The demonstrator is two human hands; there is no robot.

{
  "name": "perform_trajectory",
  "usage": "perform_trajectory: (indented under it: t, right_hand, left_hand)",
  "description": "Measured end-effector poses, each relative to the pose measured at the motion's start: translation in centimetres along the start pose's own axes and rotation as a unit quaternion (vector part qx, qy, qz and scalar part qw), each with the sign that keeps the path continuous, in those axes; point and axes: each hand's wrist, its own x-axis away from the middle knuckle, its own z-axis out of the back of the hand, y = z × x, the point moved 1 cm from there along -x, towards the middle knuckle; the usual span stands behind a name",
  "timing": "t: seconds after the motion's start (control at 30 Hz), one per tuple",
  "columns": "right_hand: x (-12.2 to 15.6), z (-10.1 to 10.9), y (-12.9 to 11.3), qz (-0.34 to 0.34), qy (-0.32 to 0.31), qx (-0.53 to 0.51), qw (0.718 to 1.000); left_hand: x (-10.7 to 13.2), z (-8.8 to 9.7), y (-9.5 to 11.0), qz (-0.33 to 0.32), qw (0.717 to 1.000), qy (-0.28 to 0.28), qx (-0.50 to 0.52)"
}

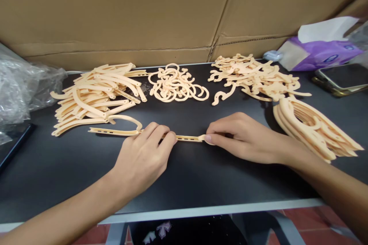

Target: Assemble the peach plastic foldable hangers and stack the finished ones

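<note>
The left grip point(145, 153) is folded over the slotted bar point(188, 138), fingers bent together on its middle; the thumb is hidden, so how tightly it presses I cannot tell. The right grip point(244, 138) is nearly pressed together, thumb and forefinger pinching a small curved piece point(208, 140) at the bar's right end.

Between the bar and the pale near edge point(201, 211) runs a broad strip of dark counter point(207, 183), crossed by both forearms. Beyond the bar, a narrower strip leads to the pile of rings point(172, 84), with the cardboard point(120, 15) standing farther back.

The bar lies roughly level across, under the left grip, its left part sticking out past the fingers. A hook point(126, 118) curves above that part, its end meeting the bar just beside the left grip. Past the bar's left end is a heap of long arms point(94, 92); beyond its right end, a heap of wavy pieces point(253, 78); farther right of it, a stack of hangers point(313, 130).
</note>
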Motion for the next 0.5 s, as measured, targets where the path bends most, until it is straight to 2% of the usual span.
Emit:
perform_trajectory:
  t: [0.5]
  right_hand:
    - [-0.18,0.02,-0.06,-0.009,-0.003,-0.002,1.000]
  left_hand:
    - [-0.10,-0.27,-0.26,-0.016,0.999,-0.002,0.039]
